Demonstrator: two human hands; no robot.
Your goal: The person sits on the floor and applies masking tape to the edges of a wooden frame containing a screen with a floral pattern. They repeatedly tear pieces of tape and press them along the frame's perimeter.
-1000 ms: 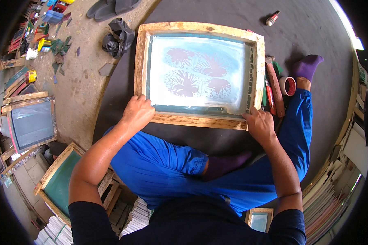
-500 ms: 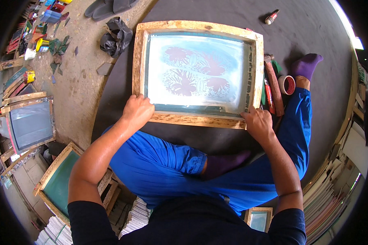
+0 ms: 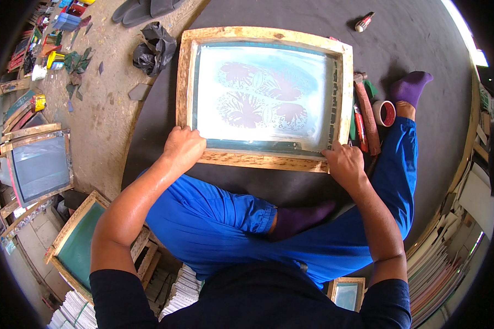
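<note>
A wooden screen printing frame (image 3: 263,160) lies in front of me on a dark surface. Its stretched mesh is pale blue-white with greyish leaf-like and dotted patterns, bordered by a teal band. My left hand (image 3: 184,147) grips the frame's near left corner, fingers curled over the wood. At the near right corner, my right hand (image 3: 344,161) is closed on the same frame, thumb toward the inner edge. Parts of the fingers of both hands are hidden beneath or behind the wood.
Right of the frame lie a hammer (image 3: 368,115), a red cutter (image 3: 361,129) and a tape roll (image 3: 384,113). A small screwdriver-like tool (image 3: 364,22) rests farther off. Crumpled black plastic (image 3: 156,49) sits at left. More screen frames (image 3: 41,164) lean on the left.
Almost nothing differs. The frame and both hands appear shifted very slightly left and up, along with the rest of the view; both hands keep their grip.
</note>
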